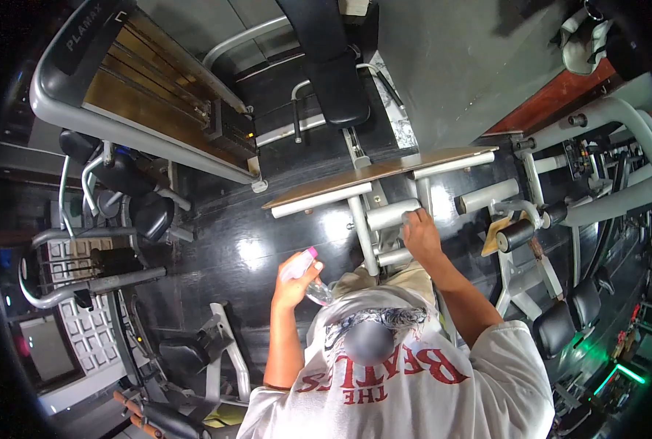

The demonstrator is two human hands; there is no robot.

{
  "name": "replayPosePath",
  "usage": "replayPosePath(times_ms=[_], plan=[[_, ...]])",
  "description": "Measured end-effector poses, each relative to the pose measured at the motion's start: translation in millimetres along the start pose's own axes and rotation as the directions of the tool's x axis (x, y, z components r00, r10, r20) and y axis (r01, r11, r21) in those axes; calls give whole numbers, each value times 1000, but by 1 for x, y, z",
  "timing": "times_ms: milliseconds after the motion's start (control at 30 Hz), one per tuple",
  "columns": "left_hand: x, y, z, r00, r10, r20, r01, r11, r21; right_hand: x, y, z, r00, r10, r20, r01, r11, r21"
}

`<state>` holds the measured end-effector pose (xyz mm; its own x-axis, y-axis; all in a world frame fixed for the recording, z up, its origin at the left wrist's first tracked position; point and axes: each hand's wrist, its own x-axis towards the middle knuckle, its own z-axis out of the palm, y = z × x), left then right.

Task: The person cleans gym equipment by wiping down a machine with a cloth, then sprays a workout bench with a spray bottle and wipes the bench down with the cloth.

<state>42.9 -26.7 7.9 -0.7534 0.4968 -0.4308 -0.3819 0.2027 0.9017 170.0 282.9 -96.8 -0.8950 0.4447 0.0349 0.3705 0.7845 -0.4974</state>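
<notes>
My left hand (291,285) is wrapped round a clear spray bottle (318,293) with a pink and white spray head, held out over the floor in front of my shirt. My right hand (422,235) is closed, its fingers against the right end of a thick light-grey tube (392,215) on a gym machine frame. A small greyish patch shows under those fingers, but I cannot make out what it is. Just beyond, a thin brown board edge (377,174) runs along the light-grey bars of the same frame.
Ahead stands a machine with a black padded seat (345,102). A weight-stack machine (157,95) is at upper left. On the right, another grey machine (512,234) has a black roller. More machines line the left, over a glossy black floor (223,249).
</notes>
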Motion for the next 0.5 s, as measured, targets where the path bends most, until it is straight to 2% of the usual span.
replayPosePath(times_ms=[33, 300, 500], plan=[[0, 0, 1, 1000, 6, 0, -6, 1000, -2, -3, 3, -1, 1000, -21, -17, 21, 999, -24], [2, 0, -3, 999, 39, 18, -39, 999, 5, 29, 7, -17, 995, 95, -37, -101, 961, -256], [5, -8, -7, 999, 52, 11, -51, 998, -42, 6, 5, -17, 996, 82, 20, -73, 958, -277]])
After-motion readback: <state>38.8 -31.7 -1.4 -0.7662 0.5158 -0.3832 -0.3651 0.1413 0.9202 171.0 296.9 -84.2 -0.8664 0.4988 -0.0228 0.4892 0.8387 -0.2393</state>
